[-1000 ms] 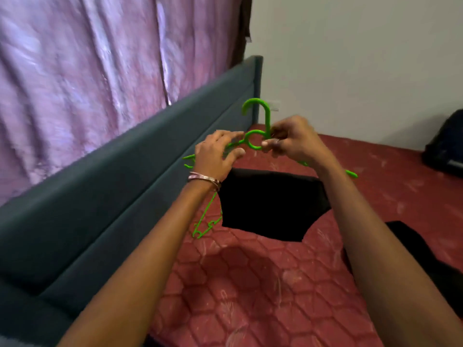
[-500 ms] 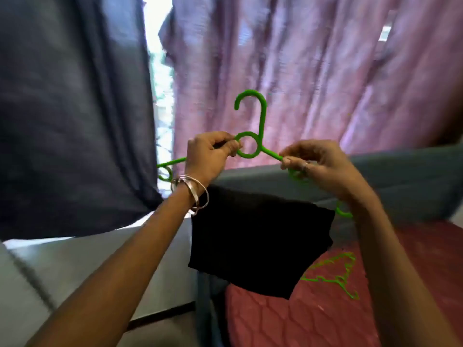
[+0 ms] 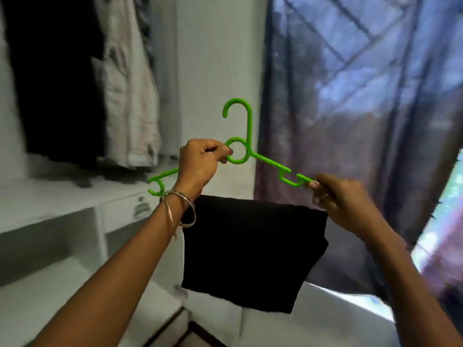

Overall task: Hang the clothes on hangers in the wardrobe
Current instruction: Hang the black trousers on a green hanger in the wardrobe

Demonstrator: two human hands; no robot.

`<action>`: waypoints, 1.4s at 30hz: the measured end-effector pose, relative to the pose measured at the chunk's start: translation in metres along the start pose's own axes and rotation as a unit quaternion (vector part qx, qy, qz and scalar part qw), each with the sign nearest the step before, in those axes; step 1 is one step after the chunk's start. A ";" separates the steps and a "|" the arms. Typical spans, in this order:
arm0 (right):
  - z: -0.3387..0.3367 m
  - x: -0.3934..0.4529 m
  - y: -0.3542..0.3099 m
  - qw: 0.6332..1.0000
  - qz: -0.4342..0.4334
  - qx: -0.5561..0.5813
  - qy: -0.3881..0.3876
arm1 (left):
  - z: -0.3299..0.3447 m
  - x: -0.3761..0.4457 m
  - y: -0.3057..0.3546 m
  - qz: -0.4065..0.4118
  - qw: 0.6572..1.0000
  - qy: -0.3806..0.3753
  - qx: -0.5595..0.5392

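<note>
Head view: left hand [image 3: 200, 162] and right hand [image 3: 343, 196] grip the green hanger [image 3: 250, 151]; wardrobe [image 3: 62, 83] lies leftward, nearer the left hand.

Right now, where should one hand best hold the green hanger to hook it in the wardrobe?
Probably at the neck, by the ring under the hook, gripped from below where the left hand already holds the green hanger. It sits centred over the draped black garment, so the load should balance, and the hook stays free.
</note>
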State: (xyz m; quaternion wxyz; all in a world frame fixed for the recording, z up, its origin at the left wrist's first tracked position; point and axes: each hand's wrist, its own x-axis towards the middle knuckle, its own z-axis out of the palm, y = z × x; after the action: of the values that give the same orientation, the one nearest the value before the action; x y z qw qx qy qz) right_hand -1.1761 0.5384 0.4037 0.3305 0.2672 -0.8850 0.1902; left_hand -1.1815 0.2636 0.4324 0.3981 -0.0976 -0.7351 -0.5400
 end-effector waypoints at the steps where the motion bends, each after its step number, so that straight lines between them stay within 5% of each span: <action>1: 0.010 0.011 -0.014 1.000 -0.012 0.007 -0.001 | -0.018 0.008 -0.006 -0.001 1.000 0.006 0.008; 11: 0.175 0.158 -0.231 0.982 -0.107 0.031 0.152 | -0.288 0.081 -0.063 -0.030 0.973 0.146 0.177; 24: 0.192 0.388 -0.399 0.958 -0.207 0.111 0.166 | -0.482 0.224 -0.059 0.002 0.869 0.274 0.412; 29: 0.184 0.499 -0.442 0.935 -0.216 0.163 0.229 | -0.520 0.291 -0.028 0.086 0.783 0.300 0.538; 42: 0.136 0.679 -0.572 0.841 -0.168 0.286 0.428 | -0.566 0.401 0.066 0.328 0.587 0.379 0.635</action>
State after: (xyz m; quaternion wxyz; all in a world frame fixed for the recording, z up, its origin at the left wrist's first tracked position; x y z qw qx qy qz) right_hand -1.3328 -0.2163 0.8650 0.6121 0.3860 -0.5034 0.4722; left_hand -1.1386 -0.3186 0.8134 0.7517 0.1589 -0.5919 0.2437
